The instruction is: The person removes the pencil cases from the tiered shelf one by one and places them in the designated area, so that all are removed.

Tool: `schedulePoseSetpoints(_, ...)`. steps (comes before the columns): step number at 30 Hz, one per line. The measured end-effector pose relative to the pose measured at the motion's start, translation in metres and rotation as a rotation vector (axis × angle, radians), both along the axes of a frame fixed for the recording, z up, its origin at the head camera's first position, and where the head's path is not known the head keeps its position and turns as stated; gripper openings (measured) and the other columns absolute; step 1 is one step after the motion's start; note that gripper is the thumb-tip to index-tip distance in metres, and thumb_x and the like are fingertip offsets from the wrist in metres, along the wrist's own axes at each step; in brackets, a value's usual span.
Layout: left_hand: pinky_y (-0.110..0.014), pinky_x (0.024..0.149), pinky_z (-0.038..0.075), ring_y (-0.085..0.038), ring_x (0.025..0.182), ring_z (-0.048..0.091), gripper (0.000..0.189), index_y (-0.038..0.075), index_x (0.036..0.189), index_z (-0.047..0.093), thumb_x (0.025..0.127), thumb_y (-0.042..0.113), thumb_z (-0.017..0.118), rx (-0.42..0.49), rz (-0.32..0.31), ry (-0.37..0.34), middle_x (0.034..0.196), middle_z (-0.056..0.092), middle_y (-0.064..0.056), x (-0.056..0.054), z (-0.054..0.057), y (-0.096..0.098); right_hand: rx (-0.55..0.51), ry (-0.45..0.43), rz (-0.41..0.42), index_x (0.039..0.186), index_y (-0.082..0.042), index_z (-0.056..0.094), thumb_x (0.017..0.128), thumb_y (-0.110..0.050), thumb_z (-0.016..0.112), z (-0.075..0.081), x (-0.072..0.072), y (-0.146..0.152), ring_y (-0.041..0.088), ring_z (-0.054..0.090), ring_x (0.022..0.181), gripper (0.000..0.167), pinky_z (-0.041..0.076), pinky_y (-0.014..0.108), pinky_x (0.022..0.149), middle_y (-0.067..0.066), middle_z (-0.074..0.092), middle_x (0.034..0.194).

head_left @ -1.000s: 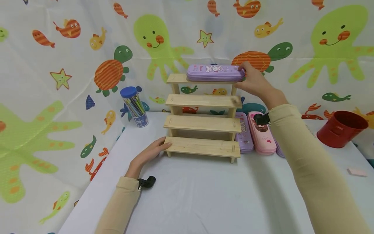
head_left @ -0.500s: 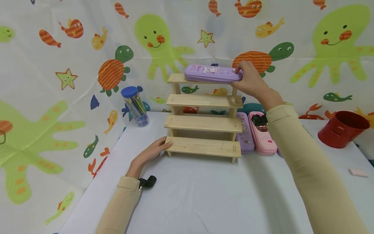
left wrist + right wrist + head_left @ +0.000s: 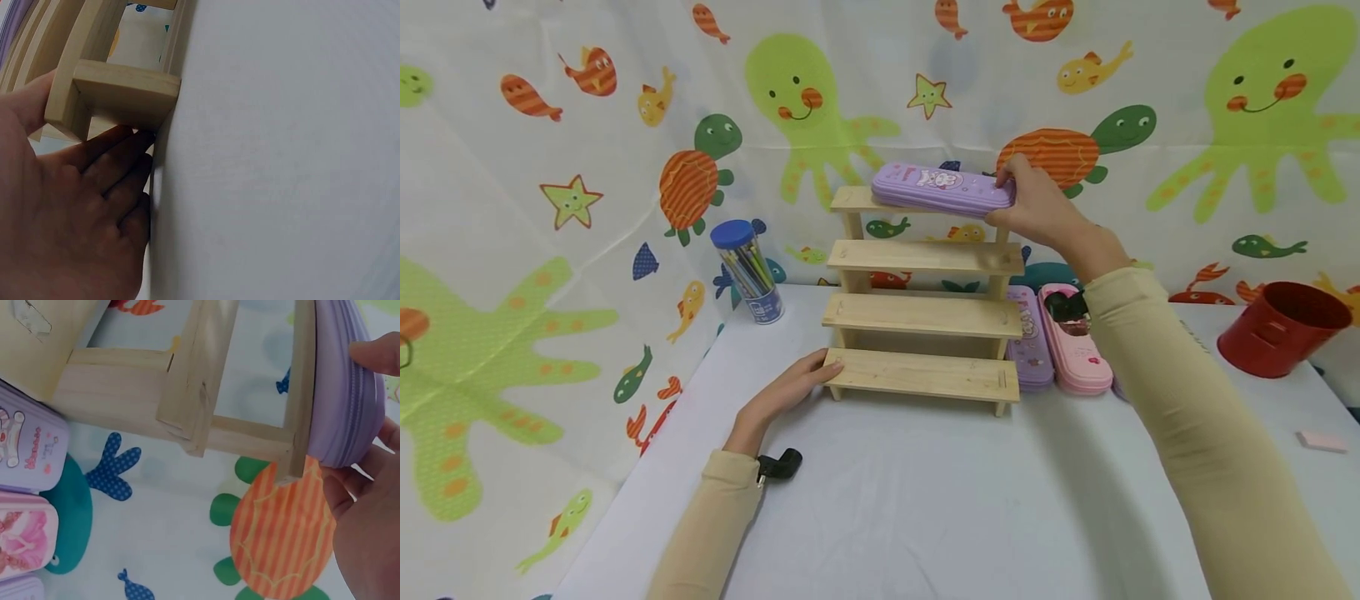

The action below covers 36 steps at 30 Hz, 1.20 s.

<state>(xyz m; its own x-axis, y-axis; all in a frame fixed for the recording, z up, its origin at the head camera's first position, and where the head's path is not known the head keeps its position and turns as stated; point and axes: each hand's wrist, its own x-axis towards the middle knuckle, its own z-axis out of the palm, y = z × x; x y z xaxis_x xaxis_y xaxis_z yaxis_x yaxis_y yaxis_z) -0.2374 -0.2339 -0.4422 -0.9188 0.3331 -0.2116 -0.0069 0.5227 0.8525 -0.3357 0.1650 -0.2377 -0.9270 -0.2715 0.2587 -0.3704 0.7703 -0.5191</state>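
At the top step of a wooden four-tier display stand [image 3: 925, 315], my right hand [image 3: 1048, 208] holds a purple pencil case [image 3: 936, 187] by its right end. The case has a white cartoon print and lies along the step, slightly angled, its right end nearer me. In the right wrist view, the thumb is on one face of the zipped case [image 3: 340, 381] and the fingers curl at its end. My left hand [image 3: 790, 385] grips the left end of the lowest step, thumb on top. The left wrist view shows its fingers [image 3: 119, 165] beneath, beside the step's leg.
Right of the stand lie a purple pencil case [image 3: 1030, 342] and a pink one [image 3: 1075, 354], with another purple one partly hidden by my sleeve. A red bucket [image 3: 1262, 342] and pink eraser-like block [image 3: 1321, 442] are further right. A blue-lidded pencil tub [image 3: 748, 271] stands left.
My right hand has shifted a little to the left and toward me with the purple pencil case, which has turned from straight to slightly angled. The left hand stays on the stand.
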Motion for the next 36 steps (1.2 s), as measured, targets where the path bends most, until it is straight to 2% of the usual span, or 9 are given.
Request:
schedulePoseSetpoints(4,-0.058,0.124,0.017,-0.033,0.153,0.021,0.072,0.014,0.156,0.032,0.099,0.056,0.050,0.000,-0.002,0.000,0.160,0.036,-0.010,-0.001,-0.001,0.000,0.053,-0.016,0.007,0.138,-0.007,0.038,0.086,-0.030,0.064,0.003,0.003,-0.001,0.036,0.037,0.125,0.062,0.038,0.054,0.101,0.021,0.049,0.137)
schedulePoseSetpoints(11,-0.058,0.123,0.019,-0.033,0.153,0.022,0.075,0.014,0.156,0.032,0.098,0.059,0.049,-0.010,-0.005,-0.002,0.160,0.036,-0.011,0.000,0.000,0.000,0.066,0.001,0.092,0.142,-0.009,0.040,0.087,-0.029,0.070,0.001,0.010,0.004,0.036,0.048,0.119,0.067,0.041,0.054,0.102,0.019,0.051,0.139)
schedulePoseSetpoints(15,-0.058,0.123,0.020,-0.034,0.153,0.023,0.076,0.014,0.156,0.032,0.098,0.061,0.048,-0.015,-0.005,-0.003,0.160,0.036,-0.011,0.000,0.001,0.001,0.053,0.004,0.079,0.143,-0.009,0.040,0.085,-0.029,0.074,-0.001,0.017,0.007,0.036,0.048,0.118,0.070,0.042,0.054,0.101,0.020,0.051,0.139)
schedulePoseSetpoints(23,-0.058,0.123,0.019,-0.034,0.153,0.022,0.076,0.014,0.156,0.032,0.097,0.060,0.049,-0.014,0.001,-0.003,0.160,0.036,-0.011,0.000,-0.001,-0.001,0.066,0.064,0.058,0.142,-0.006,0.045,0.083,-0.029,0.076,-0.004,0.027,0.011,0.035,0.050,0.114,0.070,0.044,0.052,0.099,0.020,0.055,0.135)
schedulePoseSetpoints(29,-0.058,0.123,0.019,-0.033,0.153,0.021,0.077,0.014,0.155,0.032,0.097,0.060,0.049,-0.011,0.009,-0.013,0.160,0.036,-0.011,0.000,-0.001,0.000,0.054,0.098,0.052,0.138,-0.004,0.048,0.079,-0.023,0.080,-0.010,0.033,0.018,0.035,0.051,0.113,0.069,0.046,0.053,0.100,0.020,0.057,0.132)
schedulePoseSetpoints(36,-0.058,0.123,0.017,-0.033,0.154,0.019,0.077,0.014,0.156,0.031,0.097,0.059,0.051,0.003,0.014,-0.025,0.161,0.035,-0.010,0.000,-0.001,0.000,0.024,0.098,0.022,0.136,-0.006,0.048,0.078,-0.021,0.081,-0.016,0.042,0.029,0.037,0.051,0.114,0.068,0.045,0.056,0.101,0.021,0.056,0.132)
